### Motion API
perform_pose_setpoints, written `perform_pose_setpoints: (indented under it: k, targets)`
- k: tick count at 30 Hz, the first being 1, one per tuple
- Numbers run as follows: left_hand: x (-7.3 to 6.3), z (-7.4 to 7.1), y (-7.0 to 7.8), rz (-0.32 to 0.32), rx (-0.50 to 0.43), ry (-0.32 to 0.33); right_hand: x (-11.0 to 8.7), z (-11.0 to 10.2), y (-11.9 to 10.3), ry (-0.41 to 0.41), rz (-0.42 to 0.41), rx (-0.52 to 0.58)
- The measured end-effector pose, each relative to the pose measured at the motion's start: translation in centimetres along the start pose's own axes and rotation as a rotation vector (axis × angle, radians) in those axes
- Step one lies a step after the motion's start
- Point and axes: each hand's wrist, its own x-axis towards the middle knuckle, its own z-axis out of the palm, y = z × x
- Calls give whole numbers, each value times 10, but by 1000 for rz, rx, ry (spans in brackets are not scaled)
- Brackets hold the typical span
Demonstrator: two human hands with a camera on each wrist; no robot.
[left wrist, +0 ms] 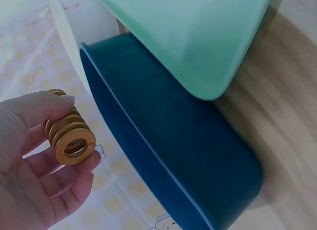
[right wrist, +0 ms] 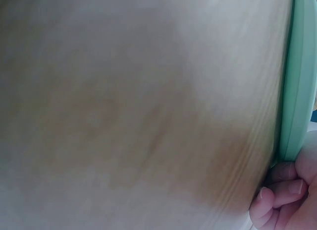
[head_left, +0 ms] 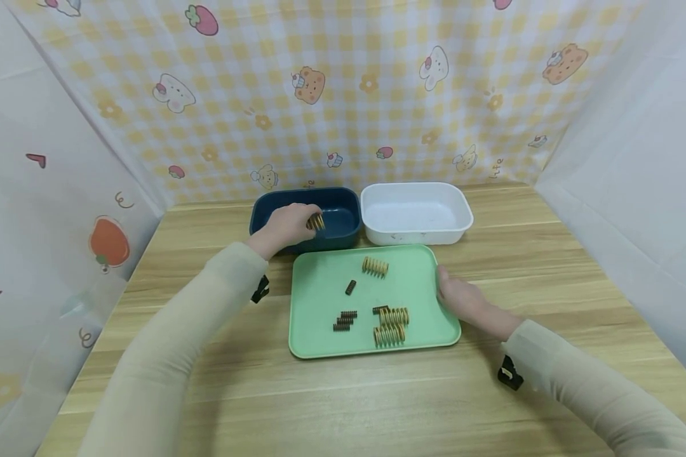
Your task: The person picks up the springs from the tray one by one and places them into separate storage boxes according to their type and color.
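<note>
My left hand pinches a gold coil spring between thumb and fingers, over the dark blue bin. In the left wrist view the spring shows its ring-shaped end, held apart from the bin's rim. My right hand grips the right edge of the green tray, its fingers curled at the rim in the right wrist view. Three gold springs lie on the tray, two of them close together near the front. Several small dark springs lie there too.
A white bin stands right of the blue one, both just behind the tray. The wooden table extends around them. A checked curtain hangs behind, and pale sheets close off both sides.
</note>
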Motion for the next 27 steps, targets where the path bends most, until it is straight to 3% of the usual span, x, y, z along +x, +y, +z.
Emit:
perform_pose_setpoints:
  k: [8, 16, 27]
  targets:
    - [7, -2, -10, -52, -16, 12, 0, -2, 0, -9, 7, 7]
    - [14, 6, -20, -91, -1, -54, 0, -2, 0, -16, 11, 10]
    - [14, 13, -29, -112, -20, -67, 0, -2, -1, -37, 30, 14]
